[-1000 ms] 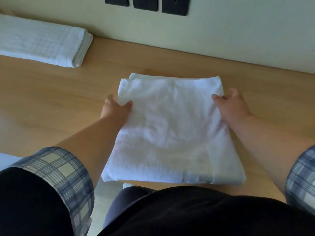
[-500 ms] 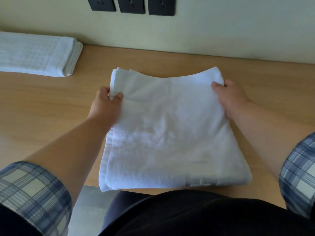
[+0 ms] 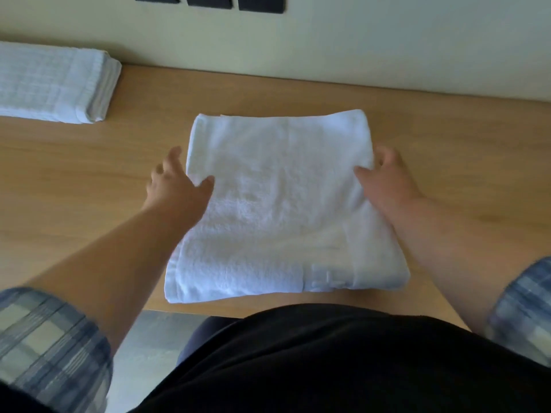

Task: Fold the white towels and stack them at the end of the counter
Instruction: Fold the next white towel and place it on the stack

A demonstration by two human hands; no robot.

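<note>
A stack of folded white towels [image 3: 53, 84] is seen at the far left of the wooden table [image 3: 447, 180], set against the wall. Nearer the middle, the left hand [image 3: 176, 183] is laid at the left edge of a folded white towel [image 3: 280, 210]. Its thumb rests on the cloth and its fingers [image 3: 168, 158] are stretched out straight just beside the edge, with nothing gripped. The towel is spread flat on the table in front of the person, its near edge close to the table's near edge. At the towel's right edge the cloth is pinched by the right hand [image 3: 387, 180], thumb on top and fingers curled round the side. Rolled plaid sleeves [image 3: 50, 338] are seen on both forearms, and black wall plates [image 3: 259, 3] are mounted on the wall beyond the table.
</note>
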